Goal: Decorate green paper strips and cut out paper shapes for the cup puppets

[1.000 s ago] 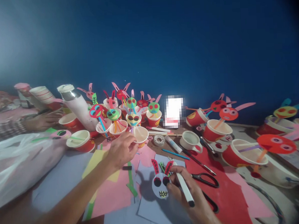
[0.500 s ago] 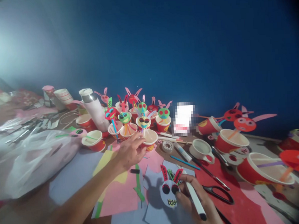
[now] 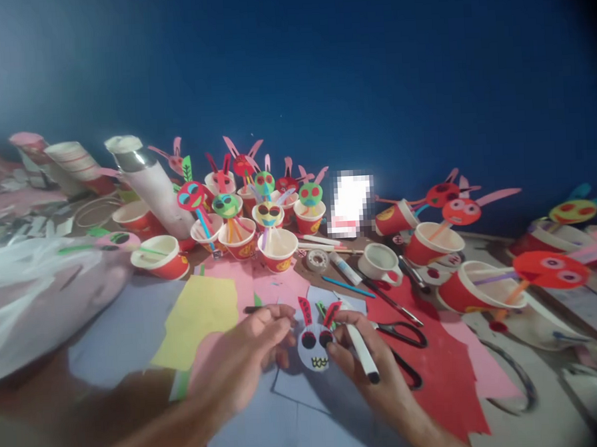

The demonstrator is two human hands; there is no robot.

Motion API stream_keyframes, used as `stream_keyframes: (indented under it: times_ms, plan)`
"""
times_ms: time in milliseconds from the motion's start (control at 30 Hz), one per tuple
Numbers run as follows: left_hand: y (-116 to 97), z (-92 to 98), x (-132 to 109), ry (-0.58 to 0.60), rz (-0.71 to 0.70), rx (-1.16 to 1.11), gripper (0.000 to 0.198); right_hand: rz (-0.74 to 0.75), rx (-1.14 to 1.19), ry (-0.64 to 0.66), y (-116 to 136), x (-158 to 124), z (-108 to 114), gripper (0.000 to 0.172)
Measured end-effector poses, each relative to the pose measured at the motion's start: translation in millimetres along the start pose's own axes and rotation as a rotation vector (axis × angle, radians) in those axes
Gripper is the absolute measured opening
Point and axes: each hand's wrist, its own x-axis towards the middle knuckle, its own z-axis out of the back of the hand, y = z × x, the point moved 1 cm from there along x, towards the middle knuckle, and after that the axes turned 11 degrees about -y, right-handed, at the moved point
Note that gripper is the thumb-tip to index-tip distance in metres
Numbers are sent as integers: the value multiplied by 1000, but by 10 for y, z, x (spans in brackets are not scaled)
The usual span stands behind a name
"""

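Note:
My right hand [image 3: 368,363] pinches a pale-blue round paper face [image 3: 310,353] at its right edge. The face has red paper ears, black eyes and a zigzag mouth with yellow. A white marker with a black end [image 3: 361,352] is tucked in the same hand. Just left of the face is my left hand [image 3: 265,342], its fingers slightly bent and apart, holding nothing that I can see. A small black marker cap [image 3: 253,309] lies by its fingers. Beneath lie pale-blue paper sheets [image 3: 307,390].
Several red paper cups [image 3: 279,254] with paper animal heads stand behind. Around them are a tape roll [image 3: 317,259], a glue tube [image 3: 345,269], a white mug [image 3: 379,262], a blue pencil [image 3: 348,287], scissors [image 3: 409,334], a tall flask [image 3: 149,184] and a plastic bag [image 3: 27,311].
My left hand has come back from the front cup to beside the paper face. My right hand still holds the face and the marker. The view has shifted right and down.

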Motion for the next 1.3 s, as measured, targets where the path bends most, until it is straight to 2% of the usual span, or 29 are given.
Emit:
stream_keyframes:
  times_ms: [100,200,433,600,700,867,1067,1300]
  plan:
    - [98,-186,-28,44,131,-148,53,-32,7,3,30,-24,-4,28]
    - [139,-263,-29,43,181,-215,48,-63,29,21,23,-37,-8,26]
    - [313,-227,-2,88,351,-438,28,-127,200,56,-49,-45,-44,28]
    - [327,-205,1,71,394,-472,29,-157,260,96,-59,-50,-39,24]
    - [315,-183,-4,79,410,-478,28,-128,268,111,-72,-43,-28,22]
    - [293,-187,-20,108,361,-429,35,-70,222,91,-76,-26,-39,21]
    - [281,-178,-64,102,183,-153,53,-23,123,-9,-89,-14,-77,23]
    - [336,-138,-6,128,143,61,57,93,91,-17,-111,5,-108,21]
